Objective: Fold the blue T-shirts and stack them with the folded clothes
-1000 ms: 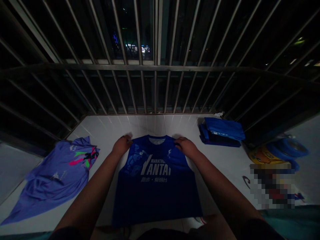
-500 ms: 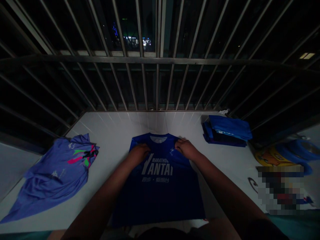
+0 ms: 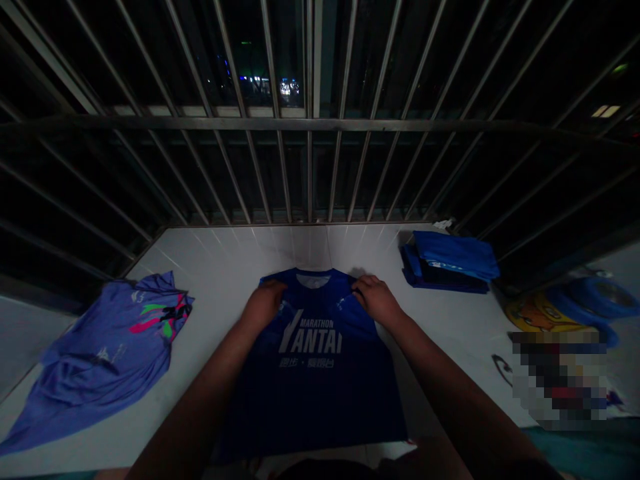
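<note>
Shifted slightly outward, the left hand (image 3: 263,305) grips one shoulder of a blue sleeveless marathon shirt (image 3: 310,373), flat and unfolded on the counter (image 3: 225,257), as the right hand (image 3: 379,300) grips the other, beside a folded stack of blue shirts (image 3: 447,263) and a rumpled purple shirt (image 3: 113,360).

**"MARATHON YANTAI" on a blue sleeveless shirt (image 3: 310,393)**
White lettering crosses the chest; the line of small Chinese characters (image 3: 306,362) beneath it is too dim to read.
</note>
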Tool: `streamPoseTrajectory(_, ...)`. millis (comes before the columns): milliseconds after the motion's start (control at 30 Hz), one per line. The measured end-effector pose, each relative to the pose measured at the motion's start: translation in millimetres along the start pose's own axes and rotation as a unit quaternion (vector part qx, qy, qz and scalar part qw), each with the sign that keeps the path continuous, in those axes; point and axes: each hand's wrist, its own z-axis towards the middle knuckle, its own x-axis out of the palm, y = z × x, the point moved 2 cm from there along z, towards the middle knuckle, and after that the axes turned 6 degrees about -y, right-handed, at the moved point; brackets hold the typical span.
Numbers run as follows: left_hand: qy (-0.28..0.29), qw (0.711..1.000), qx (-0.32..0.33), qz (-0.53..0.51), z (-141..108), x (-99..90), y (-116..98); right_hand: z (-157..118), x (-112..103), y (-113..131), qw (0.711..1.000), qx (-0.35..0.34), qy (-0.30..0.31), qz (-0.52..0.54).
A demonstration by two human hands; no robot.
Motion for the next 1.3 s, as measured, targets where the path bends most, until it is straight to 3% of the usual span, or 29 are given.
streamPoseTrajectory(100, -0.039, 0.996, -0.074, 0.043, -8.8, -30.8, 48.2, -3.4, -0.6, 37.6, 0.999, 0.003, 0.025, 0.026)
streamPoseTrajectory(200, -0.039, 0.988, -0.140, 0.059, -38.8, -50.7, 77.1, -1.1, 11.2, 88.5, 0.995, 0.006, 0.067, 0.069)
streamPoseTrajectory(333, 0.001, 0.989, -0.148, 0.001, -101.4, -54.8, 87.6, 12.9, 31.7, 144.9, 0.991, 0.045, 0.096, 0.081)
streamPoseTrajectory(467, 0.008, 0.993, -0.093, -0.069, -152.6, -47.8, 88.8, 27.0, 46.5, 174.6, 0.990, 0.070, 0.113, 0.050)
streamPoseTrajectory(600, -0.002, 0.992, -0.081, -0.094, -170.5, -42.1, 88.6, 31.4, 54.3, 184.0, 0.989, 0.079, 0.117, 0.046)
streamPoseTrajectory(867, -0.019, 0.989, -0.107, -0.096, -169.4, -38.4, 82.6, 31.6, 54.4, 171.3, 0.985, 0.101, 0.109, 0.085)
streamPoseTrajectory(1300, -0.005, 0.997, -0.005, -0.077, -169.0, -40.8, 72.6, 23.0, 55.6, 163.6, 0.984, 0.114, 0.115, 0.073)
